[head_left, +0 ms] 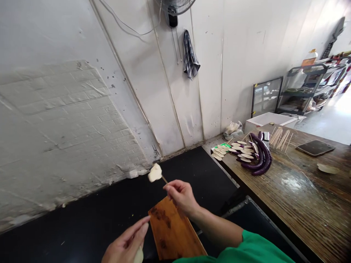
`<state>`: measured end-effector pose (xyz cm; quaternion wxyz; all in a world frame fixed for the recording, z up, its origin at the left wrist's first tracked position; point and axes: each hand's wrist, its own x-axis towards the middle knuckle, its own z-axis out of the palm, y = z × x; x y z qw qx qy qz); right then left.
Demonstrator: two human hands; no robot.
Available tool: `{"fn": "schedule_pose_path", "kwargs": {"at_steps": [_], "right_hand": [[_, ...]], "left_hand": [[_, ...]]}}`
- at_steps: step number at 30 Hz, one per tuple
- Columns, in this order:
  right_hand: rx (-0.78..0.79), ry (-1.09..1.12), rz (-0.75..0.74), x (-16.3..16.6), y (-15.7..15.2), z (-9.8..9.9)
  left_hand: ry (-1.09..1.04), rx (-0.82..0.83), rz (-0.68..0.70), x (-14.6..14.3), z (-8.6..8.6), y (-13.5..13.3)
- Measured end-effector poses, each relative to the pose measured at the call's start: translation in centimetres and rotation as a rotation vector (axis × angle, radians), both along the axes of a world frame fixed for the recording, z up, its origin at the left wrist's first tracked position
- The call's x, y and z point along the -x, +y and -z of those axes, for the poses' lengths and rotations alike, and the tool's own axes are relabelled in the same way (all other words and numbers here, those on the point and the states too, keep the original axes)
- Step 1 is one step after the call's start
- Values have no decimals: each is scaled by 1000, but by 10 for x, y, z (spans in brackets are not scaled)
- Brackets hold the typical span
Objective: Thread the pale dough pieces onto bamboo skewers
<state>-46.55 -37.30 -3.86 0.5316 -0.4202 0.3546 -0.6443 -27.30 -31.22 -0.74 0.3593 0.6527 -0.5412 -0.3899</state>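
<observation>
right hand [181, 197] pinches skewered slice [155, 172] | left hand [126, 244] grips loose slice [139, 255] | board [175, 233] beneath | eggplants [260, 160], skewers [281, 137] on table [301, 197]

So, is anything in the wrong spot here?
One pale round slice lies alone on the brown wooden table, far from the pile of pale slices beside the long purple eggplants. Nothing looks spilled.

We see a pale, flat slice [155, 172] speared on a thin skewer [164, 179], tilted up just beyond our right hand [181, 196] pinch. A second slice [139, 255] sits beneath our left hand [126, 245] fingers.
</observation>
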Motion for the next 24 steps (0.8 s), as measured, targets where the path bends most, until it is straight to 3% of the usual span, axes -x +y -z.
{"fn": "schedule_pose_path", "kwargs": {"at_steps": [6, 12, 16, 19, 20, 22, 24], "right_hand": [[52, 88, -113, -24, 16, 4], [73, 172, -177, -32, 22, 11], [186, 202, -264, -34, 26, 14], [352, 431, -336, -13, 16, 7], [401, 545, -310, 0, 7, 3], [382, 796, -98, 35, -21, -10], [186, 1215, 154, 81, -57, -25]], "left_hand": [[26, 42, -48, 24, -14, -17], [95, -6, -94, 26, -5, -26], [74, -22, -122, 21, -1, -28], [63, -25, -147, 13, -5, -27], [63, -27, -148, 10, -7, -27], [70, -30, -157, 3, -9, -26], [97, -52, -172, -3, -9, -24]]}}
